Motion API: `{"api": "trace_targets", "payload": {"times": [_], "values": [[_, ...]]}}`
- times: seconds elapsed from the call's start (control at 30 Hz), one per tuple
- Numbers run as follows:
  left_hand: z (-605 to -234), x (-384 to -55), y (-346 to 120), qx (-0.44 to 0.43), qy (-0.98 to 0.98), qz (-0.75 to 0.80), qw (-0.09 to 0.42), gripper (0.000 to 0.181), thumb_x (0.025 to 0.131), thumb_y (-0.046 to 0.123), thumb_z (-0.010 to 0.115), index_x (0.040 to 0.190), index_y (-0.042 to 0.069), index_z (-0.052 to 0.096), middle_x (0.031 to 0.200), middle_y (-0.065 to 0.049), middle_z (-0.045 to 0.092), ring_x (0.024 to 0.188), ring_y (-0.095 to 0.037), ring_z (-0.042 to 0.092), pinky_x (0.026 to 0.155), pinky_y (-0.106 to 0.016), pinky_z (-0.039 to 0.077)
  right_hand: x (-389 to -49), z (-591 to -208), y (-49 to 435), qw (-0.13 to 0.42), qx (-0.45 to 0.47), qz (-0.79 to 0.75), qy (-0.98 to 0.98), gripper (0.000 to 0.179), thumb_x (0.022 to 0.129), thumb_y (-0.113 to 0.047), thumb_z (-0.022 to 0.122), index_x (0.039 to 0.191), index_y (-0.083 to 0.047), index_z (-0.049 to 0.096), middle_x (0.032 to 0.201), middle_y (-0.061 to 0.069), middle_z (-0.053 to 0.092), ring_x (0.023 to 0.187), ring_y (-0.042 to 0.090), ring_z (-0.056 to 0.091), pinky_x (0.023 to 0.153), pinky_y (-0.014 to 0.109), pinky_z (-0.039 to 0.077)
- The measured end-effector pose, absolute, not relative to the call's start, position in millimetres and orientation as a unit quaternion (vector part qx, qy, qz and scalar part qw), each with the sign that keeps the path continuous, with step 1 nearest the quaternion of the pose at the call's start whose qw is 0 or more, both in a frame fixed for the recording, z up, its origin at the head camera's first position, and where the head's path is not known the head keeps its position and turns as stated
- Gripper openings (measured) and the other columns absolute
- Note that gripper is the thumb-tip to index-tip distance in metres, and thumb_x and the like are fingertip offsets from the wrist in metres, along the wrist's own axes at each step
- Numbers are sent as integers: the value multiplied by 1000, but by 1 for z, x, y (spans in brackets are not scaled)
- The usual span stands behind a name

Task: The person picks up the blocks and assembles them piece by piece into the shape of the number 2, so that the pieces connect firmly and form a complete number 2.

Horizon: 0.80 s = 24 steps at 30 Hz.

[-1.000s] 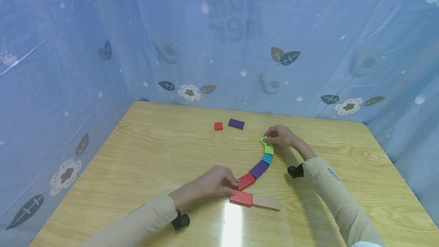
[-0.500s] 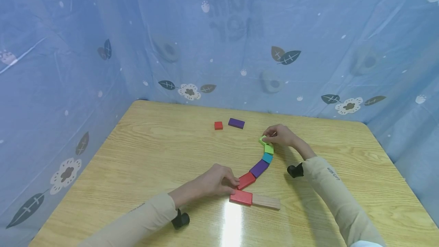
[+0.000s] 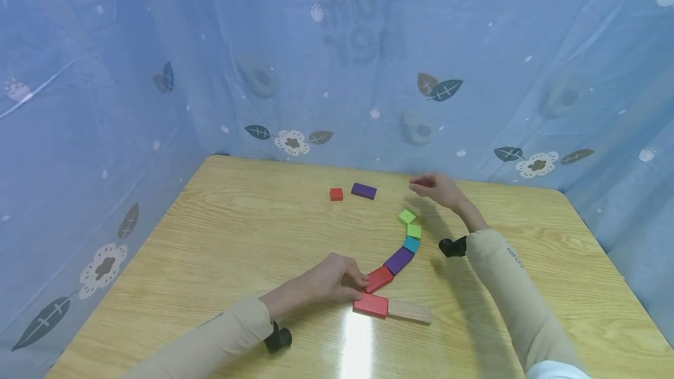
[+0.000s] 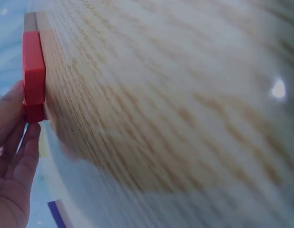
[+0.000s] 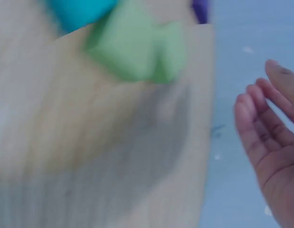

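Observation:
In the head view my left hand (image 3: 333,278) lies at the left ends of two red blocks. The thumb is at the near red block (image 3: 371,305), the fingertips at the angled red block (image 3: 379,279). In the left wrist view a red block (image 4: 34,71) meets the other's end between thumb and fingers. From there a curved row runs away: a purple block (image 3: 398,261), a teal block (image 3: 411,244), a green block (image 3: 413,231) and a farther green block (image 3: 406,217). My right hand (image 3: 439,189) hovers beyond the row, holding nothing, fingers loosely bent.
A plain wooden block (image 3: 409,312) continues the near red block to the right. Toward the back of the table (image 3: 253,215) lie a small red block (image 3: 336,194) and a loose purple block (image 3: 364,190). A blue patterned curtain (image 3: 368,63) surrounds the table's back and sides.
My right hand has let go of the farthest green block and risen back and slightly right from it. That block stays in the row. My left hand keeps its place at the red blocks.

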<state>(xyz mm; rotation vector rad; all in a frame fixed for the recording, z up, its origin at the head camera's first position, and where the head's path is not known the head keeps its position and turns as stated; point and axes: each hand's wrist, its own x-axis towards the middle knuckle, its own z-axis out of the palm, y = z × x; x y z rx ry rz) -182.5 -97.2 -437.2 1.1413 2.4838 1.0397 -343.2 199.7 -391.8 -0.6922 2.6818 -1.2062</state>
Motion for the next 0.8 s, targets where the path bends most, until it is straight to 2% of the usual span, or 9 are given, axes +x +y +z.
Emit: {"api": "trace_targets", "payload": {"times": [0.1,0.2,0.33,0.47,0.53,0.7,0.8], "values": [[-437,-182,-98,383,848,351,110,23,80,12,78,102,7,74,97,3,71,95,-2,62,91,-15,45,-351,-384,194,54,-203,-467,859,39,98,-18,56,127,8,55,125,27,57,113,40,55,97,54,44],[-437,-182,-97,383,846,353,111,24,80,12,78,102,7,74,97,3,71,95,-1,62,90,-15,45,-356,-385,186,44,-179,-511,840,43,97,-23,59,130,4,55,130,22,57,117,32,55,102,50,41],[-437,-181,-96,388,844,354,107,24,79,11,78,102,6,74,98,1,71,95,-3,63,91,-16,46,-362,-395,172,51,-163,-568,805,43,94,-20,63,130,3,56,129,16,59,113,18,59,104,48,39],[-439,-180,-93,386,846,351,111,23,80,13,78,102,7,74,99,3,71,95,-1,62,92,-15,45,-364,-406,166,64,-152,-586,794,44,93,-17,64,129,6,55,129,19,58,106,10,60,105,47,39],[-440,-181,-92,384,847,351,114,23,80,13,78,102,8,74,98,5,70,95,0,61,92,-15,44,-364,-407,166,65,-151,-566,808,43,93,-18,65,128,6,56,128,21,58,105,11,61,103,46,41],[-439,-183,-94,372,852,349,120,23,80,13,78,102,9,74,98,7,69,95,0,61,93,-16,44,-357,-406,172,79,-162,-515,838,44,92,-21,65,127,6,57,127,22,59,114,28,58,101,45,43],[-439,-183,-97,374,852,348,117,23,80,14,78,102,9,75,98,5,70,96,-1,61,93,-16,44,-355,-408,177,85,-161,-512,840,46,92,-22,66,127,6,56,127,21,59,113,26,59,101,42,44]]}}
